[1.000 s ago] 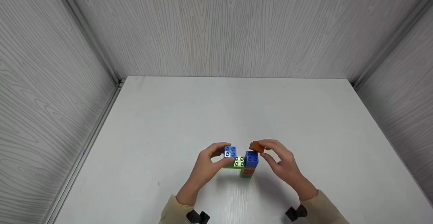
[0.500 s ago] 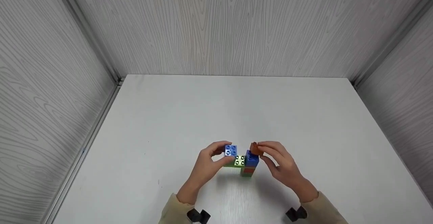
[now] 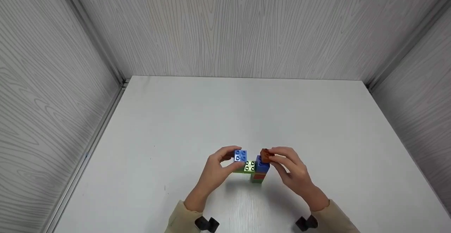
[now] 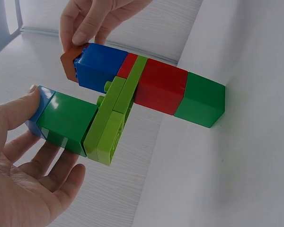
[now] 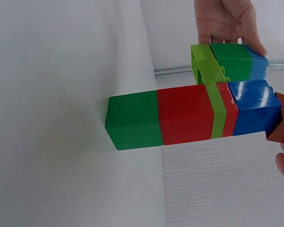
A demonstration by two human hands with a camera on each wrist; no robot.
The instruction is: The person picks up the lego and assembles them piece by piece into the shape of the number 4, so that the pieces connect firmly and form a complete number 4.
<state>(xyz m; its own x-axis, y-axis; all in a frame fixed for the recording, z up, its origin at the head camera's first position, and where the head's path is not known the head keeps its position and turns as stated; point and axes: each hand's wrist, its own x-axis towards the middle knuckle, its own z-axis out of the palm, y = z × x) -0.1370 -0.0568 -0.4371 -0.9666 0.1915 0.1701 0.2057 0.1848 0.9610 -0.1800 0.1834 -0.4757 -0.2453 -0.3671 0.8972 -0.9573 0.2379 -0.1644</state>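
Observation:
A brick tower stands on the table, with a green brick at its foot and a red brick above it. Light green plates jut leftward from it, bearing another green brick topped by a light blue brick. My left hand grips that light blue brick between thumb and fingers. A thin red piece and a dark blue brick crown the tower. My right hand pinches a small brown brick against the dark blue one's top, slightly tilted, with some studs showing.
The white table extends around the tower on all sides. Wood-grain panels enclose it at the back, at the left and at the right. Beige sleeves and black wrist pieces show at the front edge.
My right hand has turned the brown brick and shifted it slightly left and down onto the dark blue brick. The left hand keeps its hold, nearly still.

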